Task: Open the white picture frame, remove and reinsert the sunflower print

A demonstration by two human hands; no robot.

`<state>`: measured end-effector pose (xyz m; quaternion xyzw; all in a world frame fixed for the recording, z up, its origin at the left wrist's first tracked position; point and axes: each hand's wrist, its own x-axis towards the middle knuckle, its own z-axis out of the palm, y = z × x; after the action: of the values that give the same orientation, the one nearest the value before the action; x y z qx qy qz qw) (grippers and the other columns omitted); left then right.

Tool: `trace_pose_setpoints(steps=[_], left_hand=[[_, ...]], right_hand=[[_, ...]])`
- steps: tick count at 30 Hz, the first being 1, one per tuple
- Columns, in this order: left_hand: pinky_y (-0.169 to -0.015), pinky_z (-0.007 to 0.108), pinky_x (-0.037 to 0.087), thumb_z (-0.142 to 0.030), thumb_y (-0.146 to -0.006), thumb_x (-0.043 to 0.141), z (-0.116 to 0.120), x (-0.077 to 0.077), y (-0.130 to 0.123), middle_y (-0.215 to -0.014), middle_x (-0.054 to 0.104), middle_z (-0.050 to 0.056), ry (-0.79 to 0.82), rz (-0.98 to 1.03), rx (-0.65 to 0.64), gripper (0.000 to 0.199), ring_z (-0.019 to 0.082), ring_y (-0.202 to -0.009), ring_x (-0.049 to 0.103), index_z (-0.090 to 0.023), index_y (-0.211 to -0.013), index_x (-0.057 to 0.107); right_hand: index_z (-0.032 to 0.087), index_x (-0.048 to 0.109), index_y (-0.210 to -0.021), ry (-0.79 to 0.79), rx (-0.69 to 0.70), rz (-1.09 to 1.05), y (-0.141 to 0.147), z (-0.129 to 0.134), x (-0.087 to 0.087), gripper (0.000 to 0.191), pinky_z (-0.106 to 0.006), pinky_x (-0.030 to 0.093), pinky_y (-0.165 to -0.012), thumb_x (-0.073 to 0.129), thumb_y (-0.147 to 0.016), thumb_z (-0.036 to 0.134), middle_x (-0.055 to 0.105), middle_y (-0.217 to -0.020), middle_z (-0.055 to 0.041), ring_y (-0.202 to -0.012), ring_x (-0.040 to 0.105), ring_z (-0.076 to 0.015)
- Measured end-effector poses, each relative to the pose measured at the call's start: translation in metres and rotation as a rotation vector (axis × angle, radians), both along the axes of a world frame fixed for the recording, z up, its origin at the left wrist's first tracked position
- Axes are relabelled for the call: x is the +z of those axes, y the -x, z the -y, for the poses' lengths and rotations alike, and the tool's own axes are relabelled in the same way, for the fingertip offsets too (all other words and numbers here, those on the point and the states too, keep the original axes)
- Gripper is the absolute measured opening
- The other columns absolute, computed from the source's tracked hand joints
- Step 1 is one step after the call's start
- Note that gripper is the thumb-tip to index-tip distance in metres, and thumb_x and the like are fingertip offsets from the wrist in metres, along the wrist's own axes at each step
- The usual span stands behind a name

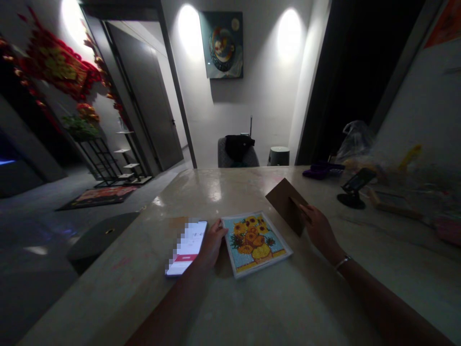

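Note:
A square sunflower picture (255, 242) with a whitish border lies on the table, face up. My left hand (215, 238) grips its left edge, fingers closed against the border near the upper corner. To the right, my right hand (312, 222) holds a thin brown board (287, 204), tilted up off the table beside the picture's upper right corner. The fingers lie along the board's face; the thumb is partly hidden. Left of my left hand is a phone (188, 249) with its screen lit and partly pixelated.
A pale marble-look table (216, 307) spreads under everything. At its far right stand a phone stand (355, 190), a purple item (322, 170), a wooden frame (394, 204) and a clear plastic bag (356, 139). A chair with dark cloth (239, 146) stands behind the far edge, a stool (103, 235) at left.

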<state>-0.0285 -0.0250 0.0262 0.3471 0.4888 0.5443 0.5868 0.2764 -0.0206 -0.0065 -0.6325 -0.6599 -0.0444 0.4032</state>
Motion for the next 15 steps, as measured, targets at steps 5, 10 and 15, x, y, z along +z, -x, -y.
trace_pose_setpoints(steps=[5, 10, 15], left_hand=[[-0.071, 0.030, 0.046, -0.006, -0.058, 0.051, -0.001, -0.003, 0.001, -0.078, 0.068, 0.001, -0.023, -0.018, -0.055, 0.044, 0.020, -0.077, 0.063, -0.018, -0.099, 0.058], [-0.071, 0.030, 0.046, -0.004, -0.055, 0.051, -0.001, 0.001, 0.001, -0.079, 0.067, 0.001, -0.068, 0.017, -0.130, 0.046, 0.020, -0.077, 0.062, -0.018, -0.098, 0.058], [-0.076, 0.030, 0.046, -0.003, -0.059, 0.053, -0.003, 0.000, -0.010, -0.082, 0.067, 0.002, -0.023, 0.063, -0.128, 0.043, 0.019, -0.081, 0.062, -0.018, -0.100, 0.057]], right_hand=[[0.022, 0.054, -0.110, 0.140, -0.089, 0.247, -0.001, 0.005, -0.009, 0.040, -0.041, 0.041, -0.079, 0.041, -0.073, 0.011, 0.053, -0.108, -0.0113, -0.094, 0.051, -0.0250], [0.015, 0.058, -0.103, 0.282, -0.078, 0.309, 0.007, 0.013, -0.006, 0.033, -0.045, 0.040, -0.079, 0.051, -0.074, 0.029, 0.054, -0.107, -0.0173, -0.100, 0.049, -0.0313], [0.016, 0.059, -0.103, 0.196, 0.101, 0.209, 0.023, 0.015, -0.005, 0.033, -0.050, 0.030, -0.094, 0.048, -0.078, 0.035, 0.045, -0.124, -0.0141, -0.120, 0.033, -0.0303]])
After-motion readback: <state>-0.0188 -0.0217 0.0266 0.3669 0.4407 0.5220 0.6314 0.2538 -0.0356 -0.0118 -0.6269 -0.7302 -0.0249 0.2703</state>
